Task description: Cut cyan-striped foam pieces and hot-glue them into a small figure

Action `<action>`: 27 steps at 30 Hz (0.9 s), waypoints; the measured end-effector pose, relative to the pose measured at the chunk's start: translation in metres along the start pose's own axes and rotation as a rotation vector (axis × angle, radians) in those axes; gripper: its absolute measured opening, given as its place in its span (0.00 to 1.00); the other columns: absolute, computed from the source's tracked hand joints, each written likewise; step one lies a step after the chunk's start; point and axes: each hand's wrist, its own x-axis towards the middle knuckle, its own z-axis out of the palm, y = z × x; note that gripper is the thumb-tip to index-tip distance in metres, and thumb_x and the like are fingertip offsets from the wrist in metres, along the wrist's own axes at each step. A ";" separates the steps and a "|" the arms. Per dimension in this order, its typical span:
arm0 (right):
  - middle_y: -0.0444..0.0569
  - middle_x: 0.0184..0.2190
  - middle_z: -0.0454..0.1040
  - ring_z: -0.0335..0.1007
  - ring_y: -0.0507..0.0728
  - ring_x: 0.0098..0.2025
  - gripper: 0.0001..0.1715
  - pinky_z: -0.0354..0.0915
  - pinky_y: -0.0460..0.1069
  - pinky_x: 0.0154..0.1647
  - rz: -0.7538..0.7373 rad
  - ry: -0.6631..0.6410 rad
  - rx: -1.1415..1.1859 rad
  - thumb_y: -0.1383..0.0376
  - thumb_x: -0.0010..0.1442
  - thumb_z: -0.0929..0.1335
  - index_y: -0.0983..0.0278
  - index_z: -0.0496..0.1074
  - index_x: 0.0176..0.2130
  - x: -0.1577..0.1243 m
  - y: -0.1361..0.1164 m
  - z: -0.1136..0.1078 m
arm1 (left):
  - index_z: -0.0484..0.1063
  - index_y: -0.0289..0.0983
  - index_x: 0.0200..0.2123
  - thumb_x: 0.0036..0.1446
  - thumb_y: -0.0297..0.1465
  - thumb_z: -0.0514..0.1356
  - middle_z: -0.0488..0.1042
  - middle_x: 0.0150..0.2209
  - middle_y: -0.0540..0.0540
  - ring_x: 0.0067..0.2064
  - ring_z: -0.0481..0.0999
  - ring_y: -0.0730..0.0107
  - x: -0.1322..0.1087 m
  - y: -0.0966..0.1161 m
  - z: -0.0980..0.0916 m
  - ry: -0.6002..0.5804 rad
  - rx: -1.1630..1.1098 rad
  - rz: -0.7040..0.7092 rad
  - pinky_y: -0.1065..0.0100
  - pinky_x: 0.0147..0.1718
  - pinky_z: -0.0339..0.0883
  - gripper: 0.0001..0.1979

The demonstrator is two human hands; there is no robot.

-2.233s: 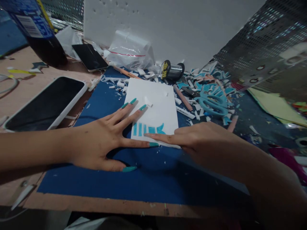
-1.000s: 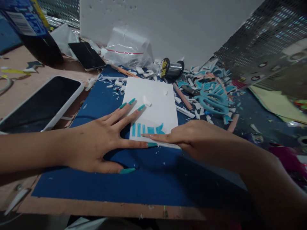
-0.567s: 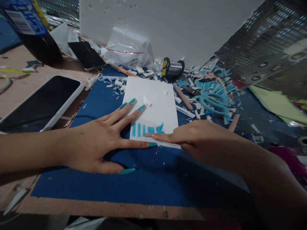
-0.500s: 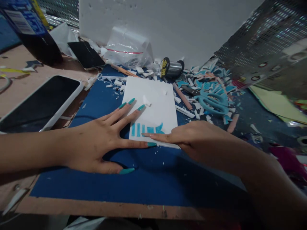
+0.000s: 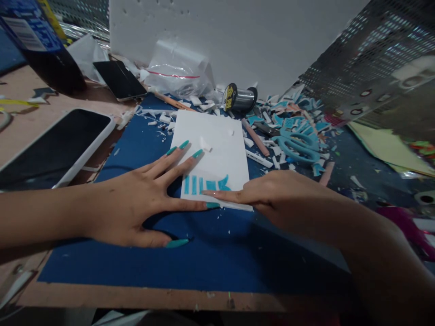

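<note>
A white rectangular sheet [image 5: 217,158] lies on the blue mat, with several small blue cut pieces [image 5: 211,185] in a row along its near end. My left hand [image 5: 152,194], with long teal nails, is spread flat across the sheet's left edge and the mat. It holds nothing. My right hand [image 5: 268,194] reaches in from the right, index finger stretched out and the others curled under. That fingertip touches the sheet by the blue strips, partly covering one. A small white scrap [image 5: 205,145] sits on the sheet beyond my left fingertips.
Blue-handled scissors [image 5: 299,146] rest among white and blue scraps on the right. Behind the sheet are a wire spool [image 5: 240,98], a pencil [image 5: 175,102] and a clear zip bag [image 5: 178,72]. A white-cased phone [image 5: 61,145] and a dark bottle [image 5: 50,63] are on the left.
The whole view has shifted slightly to the left. Both hands keep nearly the same place on the sheet, the right fingertip still by the blue strips.
</note>
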 end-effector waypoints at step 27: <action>0.43 0.25 0.75 0.60 0.52 0.20 0.26 0.57 0.48 0.22 0.082 -0.025 0.176 0.65 0.66 0.57 0.50 0.62 0.61 -0.013 0.008 -0.033 | 0.47 0.64 0.63 0.54 0.50 0.57 0.31 0.70 0.52 0.66 0.39 0.29 -0.002 0.006 0.000 0.078 0.093 -0.001 0.31 0.57 0.46 0.34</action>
